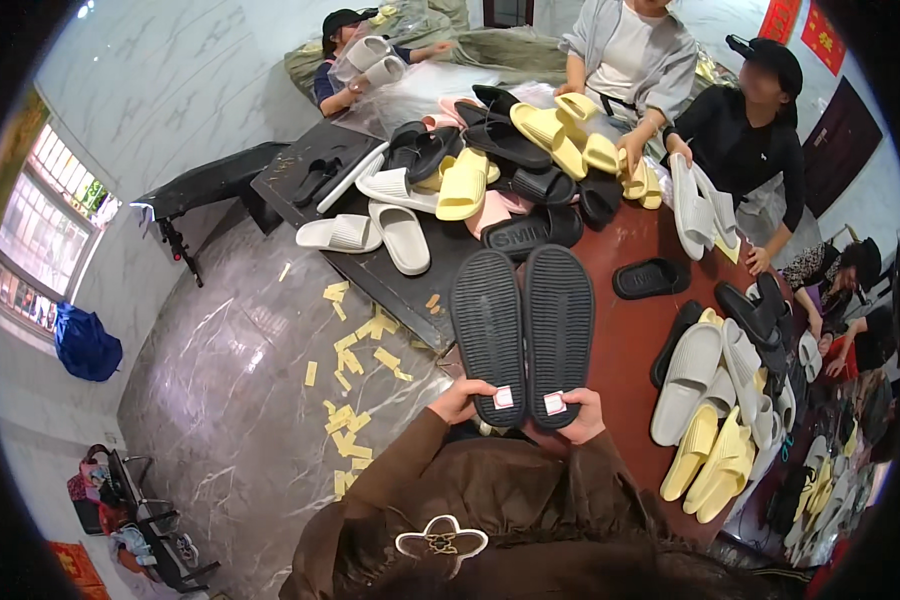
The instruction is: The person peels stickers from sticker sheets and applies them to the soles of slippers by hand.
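Note:
A pair of black slippers, soles toward me, is held up side by side in front of my body. My left hand (pixel 458 402) is closed round the heel end of the left black slipper (pixel 487 330). My right hand (pixel 582 417) grips the heel end of the right black slipper (pixel 559 325). Each heel carries a small white sticker, the left one (pixel 503 398) by my left thumb and the right one (pixel 555 403) by my right thumb. Beyond the toes, a heap of slippers in black, yellow, grey and pink covers the tables; a black slipper (pixel 532 233) lies closest.
The dark table (pixel 380 290) meets a red-brown table (pixel 620 340). Grey slippers (pixel 686 365) and yellow slippers (pixel 725 468) are piled at the right. Several people work around the tables; one holds grey slippers (pixel 698 210). Yellow paper strips (pixel 348 430) litter the floor on the left.

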Demonstrator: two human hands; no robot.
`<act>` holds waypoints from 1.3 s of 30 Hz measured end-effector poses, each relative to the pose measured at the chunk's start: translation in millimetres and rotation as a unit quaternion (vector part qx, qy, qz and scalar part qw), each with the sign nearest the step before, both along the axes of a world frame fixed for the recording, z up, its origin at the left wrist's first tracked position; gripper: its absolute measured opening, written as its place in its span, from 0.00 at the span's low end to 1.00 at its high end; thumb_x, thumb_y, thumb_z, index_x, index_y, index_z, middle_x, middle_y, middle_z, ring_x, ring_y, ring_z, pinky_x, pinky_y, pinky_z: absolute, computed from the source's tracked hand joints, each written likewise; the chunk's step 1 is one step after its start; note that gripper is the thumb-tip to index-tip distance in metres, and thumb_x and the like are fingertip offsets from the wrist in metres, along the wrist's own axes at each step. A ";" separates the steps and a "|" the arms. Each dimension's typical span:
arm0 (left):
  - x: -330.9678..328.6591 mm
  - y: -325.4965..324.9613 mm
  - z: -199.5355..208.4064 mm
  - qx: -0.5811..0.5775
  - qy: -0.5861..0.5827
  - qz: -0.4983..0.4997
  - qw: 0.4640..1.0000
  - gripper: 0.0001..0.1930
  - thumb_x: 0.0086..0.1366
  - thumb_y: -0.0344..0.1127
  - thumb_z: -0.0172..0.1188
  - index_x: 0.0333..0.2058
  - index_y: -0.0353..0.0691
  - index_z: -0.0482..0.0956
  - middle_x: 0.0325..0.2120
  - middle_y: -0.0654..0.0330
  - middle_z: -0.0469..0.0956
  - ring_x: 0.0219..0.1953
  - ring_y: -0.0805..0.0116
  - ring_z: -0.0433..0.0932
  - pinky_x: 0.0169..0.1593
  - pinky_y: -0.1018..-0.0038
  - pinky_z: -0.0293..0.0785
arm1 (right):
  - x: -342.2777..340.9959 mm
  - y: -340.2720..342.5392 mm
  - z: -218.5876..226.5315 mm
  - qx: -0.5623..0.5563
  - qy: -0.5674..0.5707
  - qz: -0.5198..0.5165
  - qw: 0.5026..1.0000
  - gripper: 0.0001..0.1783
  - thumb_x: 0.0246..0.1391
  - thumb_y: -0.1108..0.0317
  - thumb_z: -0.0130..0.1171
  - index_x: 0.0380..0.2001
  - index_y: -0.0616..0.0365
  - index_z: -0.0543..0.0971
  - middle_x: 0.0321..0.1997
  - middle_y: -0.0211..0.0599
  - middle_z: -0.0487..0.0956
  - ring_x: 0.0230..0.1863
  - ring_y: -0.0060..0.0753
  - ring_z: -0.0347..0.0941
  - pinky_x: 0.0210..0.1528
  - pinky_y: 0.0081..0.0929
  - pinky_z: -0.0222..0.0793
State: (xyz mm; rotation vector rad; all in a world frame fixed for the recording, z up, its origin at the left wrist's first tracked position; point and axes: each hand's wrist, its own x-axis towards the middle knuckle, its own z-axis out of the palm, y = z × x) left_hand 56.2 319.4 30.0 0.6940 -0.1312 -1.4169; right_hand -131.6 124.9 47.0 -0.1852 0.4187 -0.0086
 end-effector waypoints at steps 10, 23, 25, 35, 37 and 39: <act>-29.9 42.3 4.5 0.127 -0.054 -0.047 0.989 0.28 0.60 0.24 0.56 0.61 0.29 0.67 0.58 0.52 0.74 0.60 0.58 0.74 0.63 0.63 0.69 | 12.8 25.3 -0.1 -0.142 -0.046 0.131 0.980 0.30 0.46 0.86 0.55 0.57 0.70 0.70 0.57 0.46 0.76 0.55 0.39 0.75 0.57 0.36 0.70; 127.8 123.5 -20.7 0.325 -0.299 0.242 0.864 0.36 0.68 0.35 0.62 0.68 0.43 0.53 0.55 0.57 0.69 0.56 0.62 0.71 0.57 0.56 0.72 | 26.0 35.4 7.3 -0.363 -0.040 0.098 0.926 0.29 0.43 0.75 0.65 0.52 0.69 0.74 0.45 0.33 0.80 0.47 0.22 0.74 0.47 0.21 0.71; 149.7 91.1 -8.3 0.349 -0.350 0.245 0.834 0.39 0.67 0.36 0.63 0.69 0.41 0.51 0.59 0.55 0.66 0.58 0.60 0.69 0.59 0.55 0.70 | 27.4 30.8 16.8 -0.420 -0.020 0.058 0.905 0.30 0.43 0.76 0.63 0.53 0.67 0.74 0.45 0.33 0.79 0.47 0.22 0.73 0.46 0.21 0.71; 406.8 97.5 -81.6 0.365 -0.814 0.132 0.431 0.54 0.55 0.63 0.69 0.67 0.28 0.55 0.65 0.38 0.59 0.67 0.44 0.56 0.69 0.53 0.49 | 221.1 39.0 54.7 -0.760 0.059 0.009 0.647 0.39 0.39 0.61 0.68 0.57 0.64 0.73 0.68 0.57 0.63 0.70 0.53 0.59 0.70 0.38 0.55; 425.9 90.8 -79.6 0.311 -0.789 0.112 0.518 0.59 0.52 0.65 0.69 0.71 0.35 0.49 0.69 0.37 0.52 0.72 0.41 0.47 0.72 0.48 0.39 | 266.3 32.6 71.3 -0.814 0.044 -0.055 0.577 0.35 0.36 0.63 0.68 0.52 0.64 0.78 0.67 0.56 0.65 0.68 0.54 0.61 0.69 0.40 0.57; 427.4 84.0 -81.5 0.383 -0.787 0.121 0.468 0.61 0.48 0.67 0.70 0.73 0.46 0.49 0.68 0.28 0.48 0.72 0.34 0.46 0.70 0.42 0.38 | 306.8 28.2 84.8 -0.846 0.067 -0.089 0.521 0.32 0.36 0.66 0.67 0.50 0.64 0.79 0.62 0.54 0.69 0.66 0.54 0.62 0.69 0.42 0.56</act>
